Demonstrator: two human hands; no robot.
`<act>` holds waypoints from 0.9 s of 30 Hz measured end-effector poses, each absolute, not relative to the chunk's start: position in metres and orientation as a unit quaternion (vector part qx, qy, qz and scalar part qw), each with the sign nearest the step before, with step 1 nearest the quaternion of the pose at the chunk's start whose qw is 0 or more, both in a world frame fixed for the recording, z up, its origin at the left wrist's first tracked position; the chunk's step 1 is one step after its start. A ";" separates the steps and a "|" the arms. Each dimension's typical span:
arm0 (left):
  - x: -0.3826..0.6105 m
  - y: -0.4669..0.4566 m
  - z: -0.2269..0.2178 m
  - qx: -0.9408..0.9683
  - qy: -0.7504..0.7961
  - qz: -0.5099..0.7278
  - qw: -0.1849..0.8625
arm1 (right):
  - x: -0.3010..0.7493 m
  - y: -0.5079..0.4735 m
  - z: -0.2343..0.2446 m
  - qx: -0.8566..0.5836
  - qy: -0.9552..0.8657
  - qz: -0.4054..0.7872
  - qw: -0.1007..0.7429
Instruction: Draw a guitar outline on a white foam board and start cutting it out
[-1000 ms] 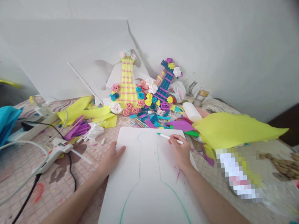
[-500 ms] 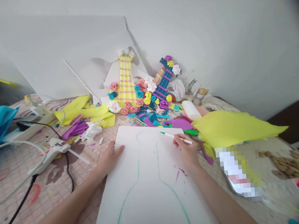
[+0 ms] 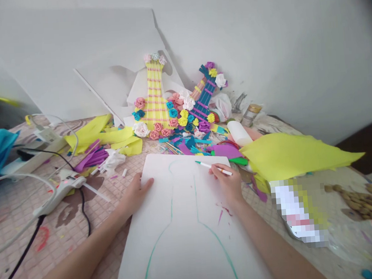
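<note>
A large white board [image 3: 188, 251] lies on the table in front of me. It carries a guitar-like outline drawn in green, with a narrow neck at the far end and wider curves near me. My right hand [image 3: 229, 181] is closed round a white marker [image 3: 215, 168] with a green tip, held over the board's far right part; whether the tip touches I cannot tell. On the left edge of the board rests my left hand [image 3: 138, 192], thumb spread on top and the other fingers partly hidden at the edge.
Behind the board stand a yellow paper guitar [image 3: 155, 99] and a blue one [image 3: 203, 99], both with paper flowers. A glue gun [image 3: 59, 190] with cables lies left. Yellow sheets [image 3: 299, 152], a pixelated phone-like object [image 3: 299, 212] and peanuts [image 3: 364, 200] are right.
My right hand has shifted slightly left with the marker, its tip moving left along the top of the outline. The view has tilted a little; my left hand stays on the board's edge.
</note>
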State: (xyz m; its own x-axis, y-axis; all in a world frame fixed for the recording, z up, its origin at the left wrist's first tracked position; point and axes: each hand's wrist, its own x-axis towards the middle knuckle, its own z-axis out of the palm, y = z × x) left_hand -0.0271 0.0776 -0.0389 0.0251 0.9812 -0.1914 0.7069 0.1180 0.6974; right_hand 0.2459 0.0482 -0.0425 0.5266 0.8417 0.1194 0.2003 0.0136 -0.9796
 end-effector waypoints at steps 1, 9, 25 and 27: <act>-0.027 0.078 -0.039 0.633 0.668 0.204 0.335 | 0.246 0.049 -0.043 -0.649 -0.404 0.272 0.585; -0.028 0.080 -0.042 0.639 0.671 0.198 0.320 | 0.247 0.044 -0.040 -0.653 -0.397 0.256 0.592; -0.028 0.080 -0.043 0.638 0.669 0.192 0.328 | 0.246 0.043 -0.037 -0.665 -0.401 0.260 0.574; -0.029 0.080 -0.043 0.639 0.669 0.192 0.328 | 0.248 0.040 -0.036 -0.665 -0.402 0.260 0.573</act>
State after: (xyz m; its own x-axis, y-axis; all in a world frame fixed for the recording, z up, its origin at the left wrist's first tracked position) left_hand -0.0288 0.0796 -0.0430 0.0319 0.9806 -0.1936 0.7282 0.1099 0.6765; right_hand 0.2475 0.0397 -0.0358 0.5423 0.8322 0.1150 0.2364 -0.0198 -0.9715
